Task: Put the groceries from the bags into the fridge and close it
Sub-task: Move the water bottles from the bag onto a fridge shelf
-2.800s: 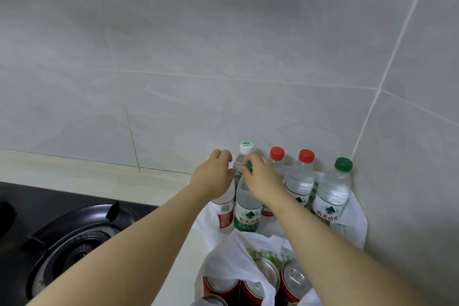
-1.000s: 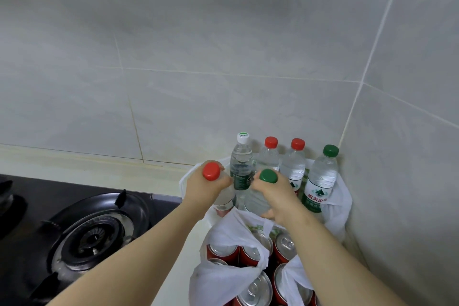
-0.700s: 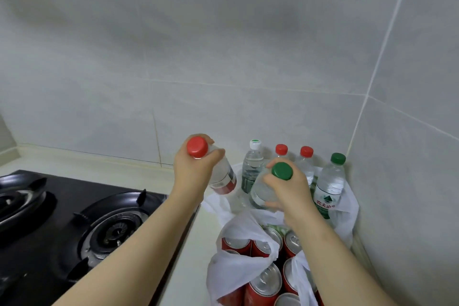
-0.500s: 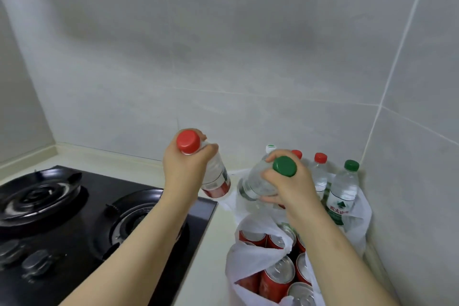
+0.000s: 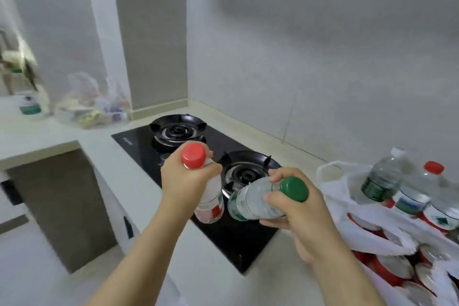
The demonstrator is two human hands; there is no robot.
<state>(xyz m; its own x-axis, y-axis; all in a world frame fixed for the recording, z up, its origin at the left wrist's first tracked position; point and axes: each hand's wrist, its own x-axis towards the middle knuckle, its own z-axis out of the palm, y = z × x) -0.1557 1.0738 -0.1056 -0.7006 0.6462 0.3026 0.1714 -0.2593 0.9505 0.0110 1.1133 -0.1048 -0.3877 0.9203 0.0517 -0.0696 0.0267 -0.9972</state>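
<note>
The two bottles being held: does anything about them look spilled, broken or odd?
Nothing looks spilled or damaged, and both caps are on. The only thing askew is the green-capped bottle, which the right hand holds tipped almost on its side over the black hob. The left hand holds the red-capped bottle closer to upright.

Held over hob (image 5: 139, 143): red-cap btl (image 5: 210, 200) upright, green-cap btl (image 5: 255, 202) tipped sideways.

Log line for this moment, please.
left hand: grips red-capped bottle | right hand: grips green-capped bottle | below: black stove | white bag: right, cans inside
</note>
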